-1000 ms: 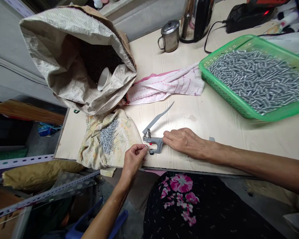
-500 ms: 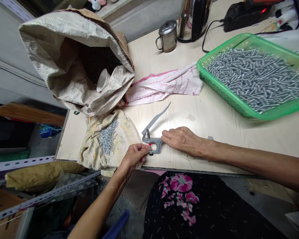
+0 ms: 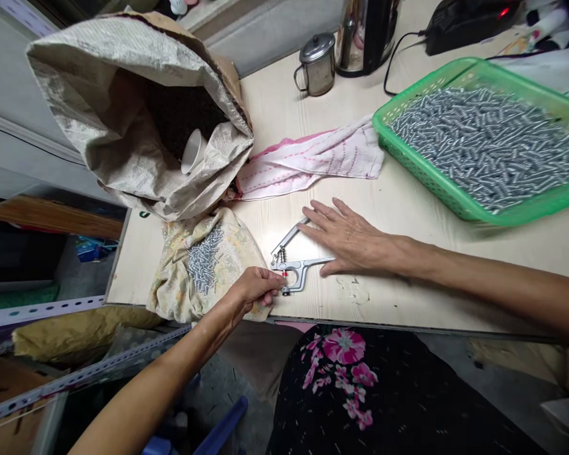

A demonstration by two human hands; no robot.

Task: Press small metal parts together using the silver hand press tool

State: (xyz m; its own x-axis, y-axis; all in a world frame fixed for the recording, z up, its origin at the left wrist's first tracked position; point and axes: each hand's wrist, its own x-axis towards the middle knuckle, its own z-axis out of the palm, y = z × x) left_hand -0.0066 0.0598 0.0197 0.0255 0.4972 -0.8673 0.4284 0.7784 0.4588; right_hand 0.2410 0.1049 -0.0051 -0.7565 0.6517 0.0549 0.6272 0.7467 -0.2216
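Observation:
A pair of grey snap-fastener pliers (image 3: 303, 272) lies near the table's front edge, with a spring and a small red part at its jaw end. At the jaws, my left hand (image 3: 256, 287) pinches with thumb and fingertips; whatever is between them is too small to make out. My right hand (image 3: 353, 241) is spread over the handle ends, fingers on the raised upper handle and thumb by the end of the lower one. Left of the pliers, a pile of small silver metal pieces (image 3: 203, 260) rests on a floral yellow cloth (image 3: 239, 243).
A large open woven sack (image 3: 80, 107) with a white cup (image 3: 194, 151) in it stands back left. Behind the pliers lies a pink-and-white towel (image 3: 313, 161). A green basket (image 3: 436, 170) of metal pieces is at right. A lidded metal mug (image 3: 318, 69) stands behind.
My right hand has gone from the pliers' lower handle to spread fingers over both handles, and the upper handle has tipped lower. My left hand stays pinched at the jaws.

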